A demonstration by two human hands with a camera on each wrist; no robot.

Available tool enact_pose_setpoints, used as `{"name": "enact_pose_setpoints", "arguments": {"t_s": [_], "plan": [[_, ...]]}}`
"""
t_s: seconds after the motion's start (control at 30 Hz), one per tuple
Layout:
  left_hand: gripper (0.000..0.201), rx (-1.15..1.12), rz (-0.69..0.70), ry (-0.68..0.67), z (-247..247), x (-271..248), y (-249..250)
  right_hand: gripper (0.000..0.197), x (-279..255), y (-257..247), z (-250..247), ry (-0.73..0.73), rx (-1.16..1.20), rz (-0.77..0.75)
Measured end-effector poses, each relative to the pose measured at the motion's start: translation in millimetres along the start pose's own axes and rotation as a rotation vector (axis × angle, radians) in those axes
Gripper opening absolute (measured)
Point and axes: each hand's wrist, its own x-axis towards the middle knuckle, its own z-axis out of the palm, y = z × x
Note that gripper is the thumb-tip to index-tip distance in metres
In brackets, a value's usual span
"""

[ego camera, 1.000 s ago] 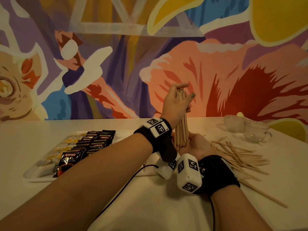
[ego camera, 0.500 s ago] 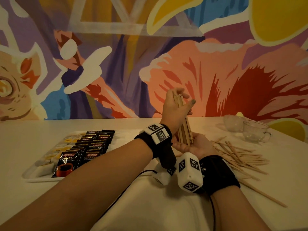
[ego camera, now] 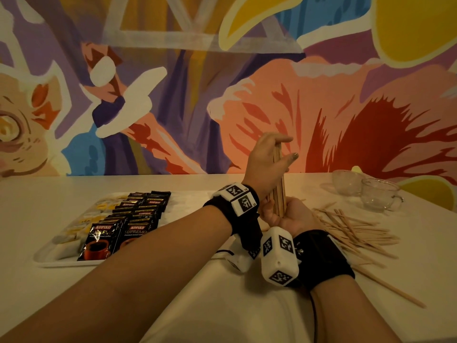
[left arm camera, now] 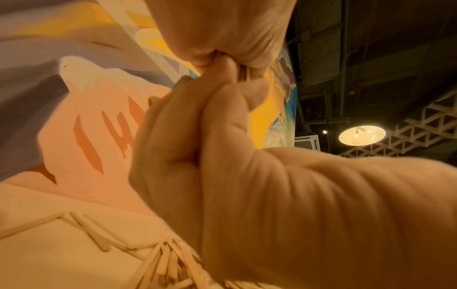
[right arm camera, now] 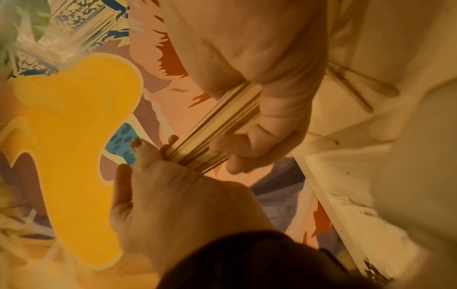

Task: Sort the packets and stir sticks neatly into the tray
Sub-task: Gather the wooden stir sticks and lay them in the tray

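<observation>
A person stands a bundle of wooden stir sticks (ego camera: 279,191) upright above a white table (ego camera: 197,305), both hands on it. The left hand (ego camera: 265,164) is wrapped around the upper part of the bundle, thumb on one side and fingers on the other, with the index finger stretched over the stick tops. The right hand (ego camera: 289,215), palm up, cups the lower end, its fingers curled around the base of the sticks; the right wrist view shows the same bundle (right arm camera: 217,135) clasped from both ends. Each wrist carries a black strap with a white marker-printed camera block.

To the right of the hands, a loose pile of stir sticks (ego camera: 356,231) lies scattered on the table, with one stray stick (ego camera: 390,290) lying apart, nearer the person. Beyond the pile stand two clear glass cups (ego camera: 378,198), close together.

On the left, a white tray (ego camera: 49,259) holds two neat overlapping rows of black Kopiko Supremo coffee packets (ego camera: 128,219); beside them, on the tray's left side, lie pale white-and-yellow packets (ego camera: 79,226), too dim to read. A colourful painted mural (ego camera: 173,95) fills the wall behind the table.
</observation>
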Motion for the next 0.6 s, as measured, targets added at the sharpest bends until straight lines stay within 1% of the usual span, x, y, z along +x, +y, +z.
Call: {"name": "enact_pose_setpoints", "arguments": {"t_s": [0.03, 0.07, 0.17, 0.23, 0.27, 0.3, 0.33, 0.37, 0.4, 0.47, 0.5, 0.6], "plan": [[0.028, 0.013, 0.021, 0.007, 0, 0, -3, 0.028, 0, -1, -1, 0.018, -0.009, 0.0], [0.025, 0.03, 0.041, 0.013, 0, 0, -4, 0.028, 0, -1, -1, 0.029, -0.025, 0.006], [0.031, 0.099, 0.08, -0.003, 0, 1, 2, 0.021, 0, 0, -1, 0.034, -0.088, 0.016], [0.037, 0.135, 0.113, -0.027, -1, 1, 4, 0.021, 0, 0, 0, 0.029, -0.115, 0.02], [0.041, 0.142, 0.105, -0.034, -2, 1, 3, 0.022, -1, 0, 0, 0.025, -0.134, 0.027], [0.047, 0.14, 0.058, -0.03, -3, 0, 2, 0.022, -1, -2, 0, 0.027, -0.169, 0.031], [0.05, 0.116, -0.017, -0.013, -5, 0, 1, 0.023, -1, -3, -1, 0.03, -0.221, 0.031], [0.048, 0.097, -0.081, -0.002, -7, -1, -2, 0.027, -1, -4, -2, 0.036, -0.285, 0.03], [0.042, 0.081, -0.115, 0.012, -9, -2, -4, 0.033, -1, -5, -3, 0.041, -0.352, 0.034], [0.025, 0.104, -0.12, 0.039, -14, -5, -7, 0.037, 0, -4, -3, 0.06, -0.489, 0.033], [0.019, 0.113, -0.115, 0.05, -15, -6, -8, 0.037, -1, -2, -2, 0.068, -0.554, 0.027], [0.016, 0.103, -0.111, 0.084, -20, -3, -2, 0.037, -5, 4, 4, 0.048, -0.656, 0.005]]}}
